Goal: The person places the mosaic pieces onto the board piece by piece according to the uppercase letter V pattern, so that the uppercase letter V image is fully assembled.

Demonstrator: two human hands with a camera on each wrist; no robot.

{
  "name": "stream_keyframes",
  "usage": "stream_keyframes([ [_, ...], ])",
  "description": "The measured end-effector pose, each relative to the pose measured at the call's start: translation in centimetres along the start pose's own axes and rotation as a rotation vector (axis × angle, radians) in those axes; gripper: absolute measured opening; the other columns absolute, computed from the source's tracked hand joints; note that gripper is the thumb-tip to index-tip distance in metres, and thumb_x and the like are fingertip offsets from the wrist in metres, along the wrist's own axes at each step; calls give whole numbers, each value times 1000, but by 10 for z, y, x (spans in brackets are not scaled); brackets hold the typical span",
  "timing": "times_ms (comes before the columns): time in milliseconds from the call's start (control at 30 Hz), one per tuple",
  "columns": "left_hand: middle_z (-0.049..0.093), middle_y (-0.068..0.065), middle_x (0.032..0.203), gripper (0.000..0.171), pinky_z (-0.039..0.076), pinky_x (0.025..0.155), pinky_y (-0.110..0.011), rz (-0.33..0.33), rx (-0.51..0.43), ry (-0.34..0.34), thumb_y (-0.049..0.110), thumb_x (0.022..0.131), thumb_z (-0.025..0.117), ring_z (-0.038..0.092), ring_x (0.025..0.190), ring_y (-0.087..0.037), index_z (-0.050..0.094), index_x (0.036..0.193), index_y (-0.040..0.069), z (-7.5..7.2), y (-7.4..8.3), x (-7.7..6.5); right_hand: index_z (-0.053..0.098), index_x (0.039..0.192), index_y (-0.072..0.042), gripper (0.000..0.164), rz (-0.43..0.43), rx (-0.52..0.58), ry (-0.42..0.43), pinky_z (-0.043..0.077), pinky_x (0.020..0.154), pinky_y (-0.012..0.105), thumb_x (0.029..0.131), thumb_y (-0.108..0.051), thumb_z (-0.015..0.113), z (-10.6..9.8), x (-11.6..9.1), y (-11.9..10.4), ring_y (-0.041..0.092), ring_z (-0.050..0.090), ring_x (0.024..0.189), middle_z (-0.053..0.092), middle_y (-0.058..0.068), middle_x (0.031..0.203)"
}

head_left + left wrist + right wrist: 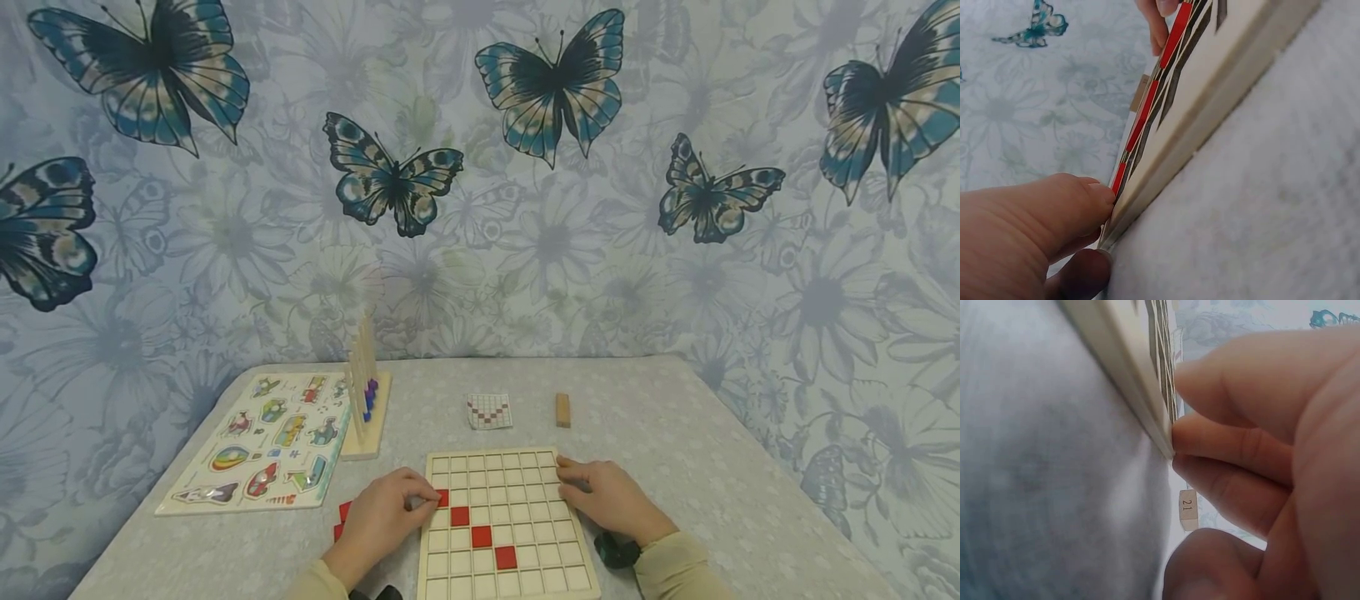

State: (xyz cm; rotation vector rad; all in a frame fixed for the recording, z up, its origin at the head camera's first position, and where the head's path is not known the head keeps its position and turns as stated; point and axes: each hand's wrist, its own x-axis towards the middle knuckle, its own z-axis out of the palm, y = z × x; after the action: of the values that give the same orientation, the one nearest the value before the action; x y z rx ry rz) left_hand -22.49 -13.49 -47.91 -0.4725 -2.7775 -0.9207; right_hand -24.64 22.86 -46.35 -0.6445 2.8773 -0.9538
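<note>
A pale wooden grid board lies at the table's front, with red square tiles set in its cells along a diagonal. At the board's left edge my left hand pinches the red tile at the diagonal's upper end, thumb and fingertip close together. More red tiles lie on the table, partly hidden behind that hand. My right hand touches the board's upper right edge; in the right wrist view its fingertips rest against the rim.
Beyond the board lie a small pattern card and a wooden block, marked 21 in the right wrist view. To the left are a picture puzzle board and a peg stand with purple beads. A butterfly-patterned wall stands behind the table.
</note>
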Motion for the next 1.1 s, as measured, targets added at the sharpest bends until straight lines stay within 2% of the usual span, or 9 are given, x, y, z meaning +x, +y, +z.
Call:
stream_keyframes([
  [200,67,21,98,4,40,53,-20,3,13,1,35,88,82,46,62,6,81,88,31,0,1,-2,68,135,-7,41,-2,-1,-9,45,107,59,101,-30,66,1,0,2,39,56,135,56,8,151],
  [367,66,22,99,4,40,50,-21,-24,26,29,33,88,81,47,62,6,78,87,34,-5,7,-4,68,136,-8,41,-4,-6,-12,45,106,59,102,-31,66,1,0,4,39,56,134,55,8,151],
  [533,66,22,97,7,38,47,-22,-68,156,113,29,88,81,45,59,7,77,86,34,-20,11,-9,67,136,-8,43,4,3,-13,45,107,59,101,-32,66,0,0,5,39,56,135,55,8,151],
  [633,69,16,99,6,35,43,-25,-122,231,123,28,88,81,43,50,1,77,89,32,-34,11,-15,66,138,-9,44,1,0,-15,45,107,59,102,-33,66,1,1,5,38,56,135,55,7,152],
  [700,71,12,102,6,36,42,-28,-178,262,77,26,88,80,44,48,-4,77,92,29,-44,11,-20,66,138,-9,44,-3,-4,-18,45,106,58,102,-34,65,1,1,6,38,56,135,55,7,152],
  [767,71,10,99,9,38,44,-29,-242,283,2,25,88,80,46,50,-8,78,96,27,-53,9,-21,66,138,-9,45,-5,-4,-20,45,107,58,102,-35,65,2,2,5,38,55,136,55,7,152],
  [867,68,9,89,12,43,52,-31,-333,300,-114,22,86,81,52,61,-10,77,98,23,-62,5,-22,66,138,-8,45,-6,0,-22,45,107,58,102,-34,65,2,2,4,38,55,136,56,7,151],
  [967,63,9,80,14,44,56,-33,-378,306,-193,21,83,83,54,66,-12,74,94,22,-66,2,-22,66,137,-7,45,-6,2,-18,45,107,57,102,-34,65,2,2,4,38,55,136,56,7,150],
  [1100,62,9,79,22,44,58,-34,-375,307,-262,24,78,86,54,67,-12,70,93,22,-68,-1,-23,66,137,-7,44,-9,8,-11,46,106,57,102,-34,65,1,2,5,37,56,135,56,7,150],
])
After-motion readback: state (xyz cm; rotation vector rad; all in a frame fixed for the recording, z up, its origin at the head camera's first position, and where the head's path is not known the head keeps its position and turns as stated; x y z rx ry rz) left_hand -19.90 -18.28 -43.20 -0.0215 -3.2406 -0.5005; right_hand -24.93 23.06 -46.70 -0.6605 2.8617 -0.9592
